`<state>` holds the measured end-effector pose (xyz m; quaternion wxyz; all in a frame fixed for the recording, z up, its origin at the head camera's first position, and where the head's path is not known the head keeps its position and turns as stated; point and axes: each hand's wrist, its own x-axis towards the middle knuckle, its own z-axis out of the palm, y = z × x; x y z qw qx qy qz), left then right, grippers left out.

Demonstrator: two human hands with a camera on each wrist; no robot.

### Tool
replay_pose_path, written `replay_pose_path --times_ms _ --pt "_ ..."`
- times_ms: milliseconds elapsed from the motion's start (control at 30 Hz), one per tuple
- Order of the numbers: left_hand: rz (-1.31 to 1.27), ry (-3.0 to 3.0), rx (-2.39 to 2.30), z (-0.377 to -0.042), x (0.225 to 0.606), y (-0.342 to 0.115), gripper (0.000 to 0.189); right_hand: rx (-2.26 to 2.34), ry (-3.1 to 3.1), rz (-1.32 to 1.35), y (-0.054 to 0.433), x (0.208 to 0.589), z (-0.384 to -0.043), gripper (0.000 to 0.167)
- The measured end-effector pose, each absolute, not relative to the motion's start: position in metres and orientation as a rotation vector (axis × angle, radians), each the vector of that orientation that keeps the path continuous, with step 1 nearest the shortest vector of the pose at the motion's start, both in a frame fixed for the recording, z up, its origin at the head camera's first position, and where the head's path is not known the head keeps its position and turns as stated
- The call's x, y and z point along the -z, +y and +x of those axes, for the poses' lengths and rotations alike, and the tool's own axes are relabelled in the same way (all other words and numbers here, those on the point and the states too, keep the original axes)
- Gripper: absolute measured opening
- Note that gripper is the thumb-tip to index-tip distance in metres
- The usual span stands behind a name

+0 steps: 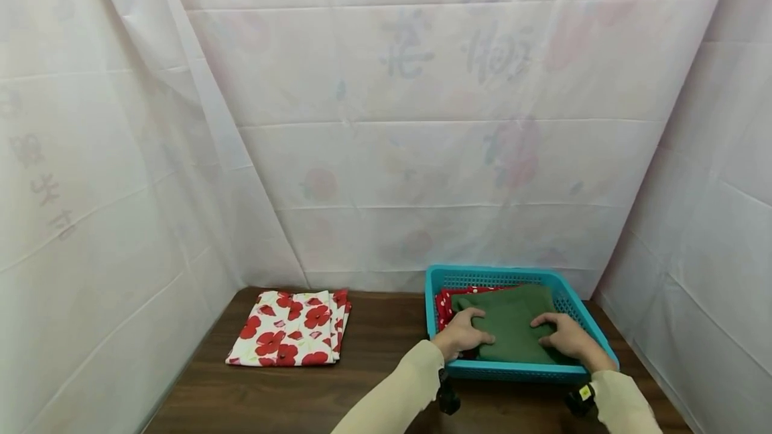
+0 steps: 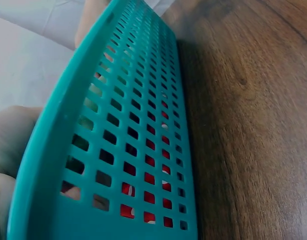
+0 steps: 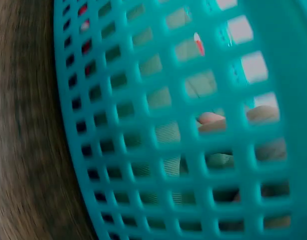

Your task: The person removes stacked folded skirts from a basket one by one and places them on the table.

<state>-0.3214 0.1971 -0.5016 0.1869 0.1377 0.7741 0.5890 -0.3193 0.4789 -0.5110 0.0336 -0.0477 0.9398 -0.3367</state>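
Note:
A folded green cloth lies in a turquoise plastic basket, on top of a red cloth with white dots. My left hand holds the green cloth by its left side, thumb and fingers apart. On the opposite side my right hand holds it too, with some fingers hidden by the cloth and rim. Through the holes of the basket wall, the right wrist view shows fingertips by green fabric. In the left wrist view, part of the left hand shows beyond the basket's rim.
A folded white cloth with red flowers lies at the left of the dark wooden table. White sheets hang at the back and both sides. The basket stands near the back sheet, toward the table's right edge.

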Motion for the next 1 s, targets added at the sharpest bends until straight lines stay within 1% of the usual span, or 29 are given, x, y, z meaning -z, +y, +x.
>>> replay_pose_path --times_ms 167,333,433,600,833,1000 --pt "0.466 2.218 -1.637 -0.324 0.503 0.205 0.054 1.071 2.937 -0.102 0.494 0.514 -0.317 0.030" --pt "0.546 2.223 -1.664 -0.321 0.502 0.217 0.055 1.131 2.938 -0.058 0.511 0.513 -0.314 0.034" --pt "0.546 2.184 -1.686 -0.320 0.504 0.224 0.057 1.134 2.949 -0.030 0.516 0.514 -0.312 0.034" --pt "0.502 2.117 -1.767 -0.320 0.508 0.227 0.063 1.144 2.990 -0.030 0.511 0.515 -0.308 0.033" --pt "0.543 2.059 -1.930 -0.323 0.504 0.222 0.052 1.141 3.063 -0.086 0.498 0.502 -0.305 0.027" --pt "0.588 2.056 -1.963 -0.325 0.493 0.215 0.056 1.206 2.998 -0.153 0.495 0.484 -0.302 0.028"
